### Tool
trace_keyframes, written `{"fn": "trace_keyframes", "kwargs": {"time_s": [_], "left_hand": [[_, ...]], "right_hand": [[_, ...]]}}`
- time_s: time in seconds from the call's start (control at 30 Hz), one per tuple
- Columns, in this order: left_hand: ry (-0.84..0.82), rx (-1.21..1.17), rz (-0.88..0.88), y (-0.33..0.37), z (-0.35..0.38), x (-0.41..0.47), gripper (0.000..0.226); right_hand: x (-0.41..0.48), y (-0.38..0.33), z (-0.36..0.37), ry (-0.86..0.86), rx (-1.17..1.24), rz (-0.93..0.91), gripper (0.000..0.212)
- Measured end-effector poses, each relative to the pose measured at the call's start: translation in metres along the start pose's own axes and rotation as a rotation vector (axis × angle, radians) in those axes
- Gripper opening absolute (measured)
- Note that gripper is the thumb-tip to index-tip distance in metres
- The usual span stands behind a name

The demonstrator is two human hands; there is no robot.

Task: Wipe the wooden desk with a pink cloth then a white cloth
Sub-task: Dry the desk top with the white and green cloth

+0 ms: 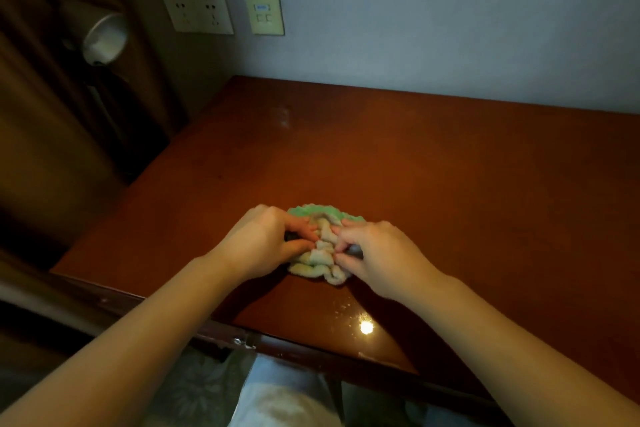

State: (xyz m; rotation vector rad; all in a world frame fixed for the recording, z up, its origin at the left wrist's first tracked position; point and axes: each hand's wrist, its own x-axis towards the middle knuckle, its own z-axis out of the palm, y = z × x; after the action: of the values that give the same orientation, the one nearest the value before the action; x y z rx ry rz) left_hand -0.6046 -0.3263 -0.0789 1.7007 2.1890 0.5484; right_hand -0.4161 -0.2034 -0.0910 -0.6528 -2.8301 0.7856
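Your left hand (pixel 263 243) and right hand (pixel 377 253) both pinch the bunched cloth (pixel 323 246); gathered this tight, it may skip patches of the desk (pixel 450 184).

We're indoors, and it reads as a bedroom or hotel room. A glossy wooden desk (pixel 415 166) sits tight against a plain grey wall (pixel 433 10). Above the desk's back-left corner are a double socket plate (pixel 198 13) and a small wall panel (pixel 264 14). A brown curtain (pixel 38 107) hangs left of the desk, and a round lamp head (pixel 104 36) is mounted there too.
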Motion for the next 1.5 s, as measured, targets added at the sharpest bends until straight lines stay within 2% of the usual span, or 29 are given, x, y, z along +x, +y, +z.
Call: {"fn": "trace_keyframes", "kwargs": {"time_s": [0.2,0.33,0.47,0.6,0.7,0.87,1.1,1.27,1.5], "left_hand": [[0.064,0.008,-0.014,0.005,-0.001,0.008,0.017],[0.055,0.046,-0.008,0.002,0.000,0.000,0.017],[0.040,-0.067,0.017,-0.012,0.008,-0.009,0.017],[0.123,-0.074,-0.045,-0.011,0.006,0.014,0.014],[0.083,-0.027,-0.082,-0.008,-0.002,0.019,0.014],[0.059,-0.040,-0.027,-0.009,0.002,-0.004,0.015],[0.063,0.059,-0.087,0.004,-0.005,0.022,0.015],[0.067,0.002,-0.033,-0.007,0.000,0.012,0.016],[0.047,0.101,-0.081,0.000,-0.012,0.045,0.013]], "right_hand": [[0.015,-0.007,-0.013,0.026,-0.054,0.052,0.006],[0.007,-0.009,-0.002,0.039,0.003,0.072,0.003],[-0.009,-0.009,0.004,0.021,0.090,0.028,0.004],[0.023,-0.011,-0.004,0.075,0.030,0.092,0.005],[0.028,-0.016,-0.004,0.078,-0.009,0.134,0.004],[0.002,-0.016,0.000,0.023,0.076,0.059,0.002],[0.029,-0.003,-0.008,0.031,-0.028,0.084,0.005],[0.021,0.008,-0.007,-0.005,0.028,-0.037,0.005],[0.046,0.008,-0.010,0.060,-0.020,0.036,0.002]]}}
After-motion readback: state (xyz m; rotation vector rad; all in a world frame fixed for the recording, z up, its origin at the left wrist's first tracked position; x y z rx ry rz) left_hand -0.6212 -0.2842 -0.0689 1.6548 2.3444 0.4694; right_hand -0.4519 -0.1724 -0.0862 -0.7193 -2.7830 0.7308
